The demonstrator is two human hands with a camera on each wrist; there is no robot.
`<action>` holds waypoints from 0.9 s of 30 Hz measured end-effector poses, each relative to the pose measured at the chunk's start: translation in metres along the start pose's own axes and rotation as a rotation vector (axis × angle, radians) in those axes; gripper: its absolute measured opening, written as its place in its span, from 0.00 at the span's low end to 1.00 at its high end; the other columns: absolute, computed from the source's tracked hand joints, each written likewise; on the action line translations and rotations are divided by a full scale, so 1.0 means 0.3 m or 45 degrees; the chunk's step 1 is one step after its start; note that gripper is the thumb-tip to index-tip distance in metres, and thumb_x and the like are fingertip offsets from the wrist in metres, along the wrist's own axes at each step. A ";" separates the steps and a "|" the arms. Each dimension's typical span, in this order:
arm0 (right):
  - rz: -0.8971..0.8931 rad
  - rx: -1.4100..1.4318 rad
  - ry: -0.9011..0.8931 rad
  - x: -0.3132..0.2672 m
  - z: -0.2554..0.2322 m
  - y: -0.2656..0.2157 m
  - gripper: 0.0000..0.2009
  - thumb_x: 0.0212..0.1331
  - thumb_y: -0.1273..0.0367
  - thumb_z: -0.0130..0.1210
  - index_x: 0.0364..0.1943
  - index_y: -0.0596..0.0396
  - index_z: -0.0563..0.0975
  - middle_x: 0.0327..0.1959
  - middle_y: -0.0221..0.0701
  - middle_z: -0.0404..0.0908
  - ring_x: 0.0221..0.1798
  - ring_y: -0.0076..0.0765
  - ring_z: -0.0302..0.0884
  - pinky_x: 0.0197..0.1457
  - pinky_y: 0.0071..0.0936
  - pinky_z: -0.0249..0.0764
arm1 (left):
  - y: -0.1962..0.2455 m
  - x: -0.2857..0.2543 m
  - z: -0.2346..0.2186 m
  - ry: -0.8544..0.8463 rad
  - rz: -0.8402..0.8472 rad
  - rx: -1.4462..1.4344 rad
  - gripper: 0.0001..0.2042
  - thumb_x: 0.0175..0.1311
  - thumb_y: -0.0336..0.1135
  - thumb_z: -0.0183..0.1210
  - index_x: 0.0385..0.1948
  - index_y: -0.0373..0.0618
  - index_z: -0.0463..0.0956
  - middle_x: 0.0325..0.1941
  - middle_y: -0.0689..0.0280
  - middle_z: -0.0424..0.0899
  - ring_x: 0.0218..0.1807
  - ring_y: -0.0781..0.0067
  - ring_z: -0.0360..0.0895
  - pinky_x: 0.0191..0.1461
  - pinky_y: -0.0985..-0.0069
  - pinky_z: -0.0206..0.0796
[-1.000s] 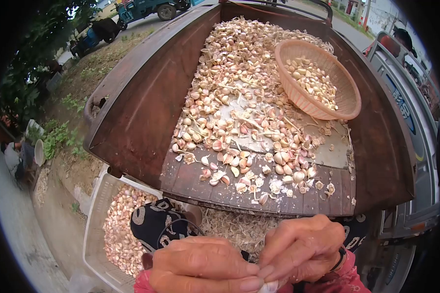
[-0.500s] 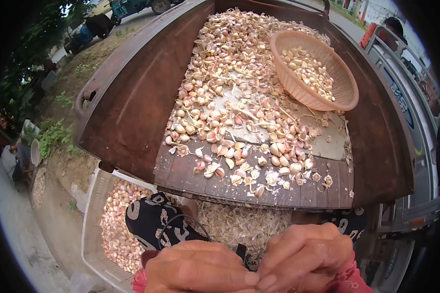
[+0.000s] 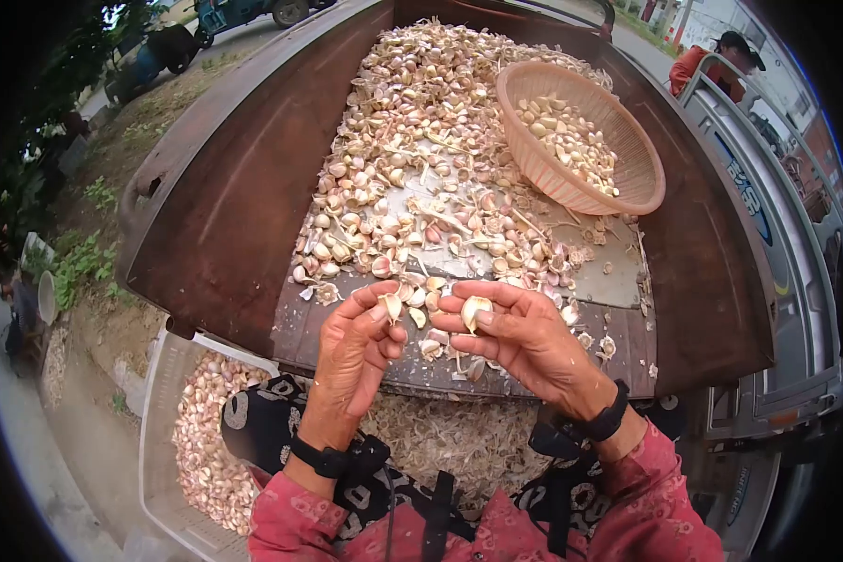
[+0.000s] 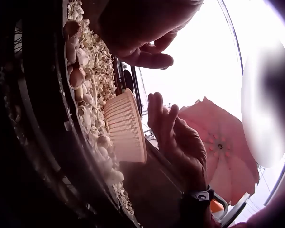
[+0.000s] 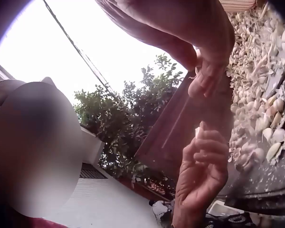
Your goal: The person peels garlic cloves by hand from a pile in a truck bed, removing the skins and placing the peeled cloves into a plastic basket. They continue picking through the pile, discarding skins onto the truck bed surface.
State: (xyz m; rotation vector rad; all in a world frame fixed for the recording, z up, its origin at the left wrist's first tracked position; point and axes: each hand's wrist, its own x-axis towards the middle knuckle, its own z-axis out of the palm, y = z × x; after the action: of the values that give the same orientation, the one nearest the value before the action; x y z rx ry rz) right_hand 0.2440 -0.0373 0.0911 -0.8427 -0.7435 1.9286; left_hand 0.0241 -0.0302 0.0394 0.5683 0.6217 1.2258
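In the head view my left hand [image 3: 351, 351] pinches a pale garlic clove [image 3: 392, 307] between thumb and index finger. My right hand [image 3: 539, 347] holds another whitish garlic clove [image 3: 476, 314] between its thumb and fingers. The hands are apart, palms turned up, above the front edge of a rusty metal cart bed [image 3: 225, 206]. Beyond them lies a heap of unpeeled garlic cloves [image 3: 421, 103], with loose cloves and skins nearer me. In the right wrist view, the left hand [image 5: 206, 166] shows a bit of white clove at its fingertips.
An orange mesh basket [image 3: 545, 169] with peeled cloves leans at the right of the heap. Below left stands a white plastic crate [image 3: 155, 412] of cloves. Dry garlic skins [image 3: 459, 445] lie beneath the bed. A grey vehicle [image 3: 749, 244] and a person stand at right.
My hands were together low in the view, fingertips meeting at a clove. They have since separated and moved forward over the bed's edge, one clove showing in each.
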 end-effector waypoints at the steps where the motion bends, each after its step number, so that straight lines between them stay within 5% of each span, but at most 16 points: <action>1: -0.083 -0.096 0.072 0.005 -0.005 -0.070 0.22 0.67 0.76 0.53 0.63 0.72 0.64 0.58 0.51 0.74 0.59 0.46 0.78 0.60 0.31 0.81 | 0.008 0.000 -0.016 0.030 -0.010 -0.033 0.12 0.67 0.30 0.59 0.49 0.37 0.74 0.39 0.65 0.82 0.34 0.80 0.81 0.34 0.84 0.74; 4: -0.553 -0.078 0.033 0.079 -0.105 -0.342 0.24 0.68 0.70 0.55 0.61 0.75 0.64 0.56 0.53 0.74 0.58 0.47 0.78 0.59 0.28 0.82 | 0.011 0.006 -0.028 0.084 -0.033 -0.104 0.13 0.67 0.30 0.58 0.51 0.37 0.73 0.40 0.63 0.82 0.36 0.77 0.81 0.36 0.84 0.76; 6: -0.622 -0.096 0.079 0.090 -0.141 -0.415 0.26 0.68 0.66 0.57 0.61 0.74 0.64 0.55 0.52 0.75 0.57 0.45 0.80 0.53 0.25 0.84 | 0.013 0.006 -0.026 0.149 -0.037 -0.159 0.13 0.67 0.28 0.57 0.51 0.37 0.72 0.41 0.61 0.82 0.38 0.75 0.81 0.37 0.85 0.76; 9: -0.518 -0.917 0.378 0.103 -0.163 -0.328 0.26 0.67 0.61 0.58 0.59 0.70 0.68 0.53 0.45 0.77 0.51 0.33 0.83 0.40 0.20 0.82 | 0.006 0.008 -0.026 0.106 -0.065 -0.111 0.13 0.67 0.27 0.55 0.51 0.37 0.71 0.43 0.59 0.82 0.40 0.74 0.82 0.38 0.85 0.77; 11: -0.472 -1.449 0.143 0.107 -0.256 -0.208 0.15 0.64 0.64 0.61 0.47 0.62 0.81 0.43 0.32 0.85 0.40 0.28 0.82 0.37 0.24 0.77 | -0.004 0.007 -0.031 0.082 -0.085 -0.108 0.12 0.68 0.27 0.55 0.51 0.37 0.71 0.44 0.59 0.82 0.40 0.74 0.82 0.38 0.85 0.77; 13: -0.454 -2.055 0.241 0.091 -0.235 -0.127 0.12 0.56 0.70 0.62 0.44 0.57 0.82 0.34 0.35 0.82 0.38 0.35 0.79 0.45 0.32 0.74 | -0.008 0.007 -0.025 0.090 -0.084 -0.018 0.11 0.68 0.28 0.54 0.50 0.37 0.72 0.44 0.59 0.82 0.41 0.74 0.83 0.37 0.84 0.77; 16: -0.594 -2.360 0.122 0.121 -0.289 -0.044 0.12 0.53 0.70 0.63 0.43 0.54 0.82 0.38 0.37 0.80 0.44 0.47 0.79 0.45 0.39 0.75 | -0.019 0.003 -0.015 0.061 -0.094 0.048 0.10 0.68 0.29 0.55 0.48 0.38 0.73 0.43 0.59 0.82 0.40 0.75 0.83 0.35 0.84 0.76; 21: -0.517 -2.348 0.144 0.121 -0.281 -0.057 0.12 0.53 0.71 0.63 0.42 0.53 0.79 0.38 0.37 0.77 0.44 0.46 0.78 0.45 0.40 0.74 | -0.061 0.009 0.003 -0.048 -0.121 0.248 0.10 0.68 0.31 0.57 0.46 0.39 0.74 0.40 0.62 0.82 0.37 0.79 0.81 0.31 0.86 0.72; 27: -0.774 -1.926 -0.020 0.070 -0.146 -0.020 0.11 0.55 0.74 0.60 0.43 0.57 0.76 0.36 0.38 0.74 0.39 0.46 0.77 0.42 0.38 0.74 | -0.154 0.043 0.076 -0.101 0.081 0.874 0.16 0.68 0.40 0.62 0.50 0.42 0.73 0.38 0.72 0.79 0.32 0.89 0.71 0.29 0.89 0.63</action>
State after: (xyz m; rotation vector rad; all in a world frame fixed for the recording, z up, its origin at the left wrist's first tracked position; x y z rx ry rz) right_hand 0.2735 -0.0087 0.0642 -1.1859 -2.2099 0.5727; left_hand 0.0741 -0.0303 0.0217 1.2095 0.9673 1.0259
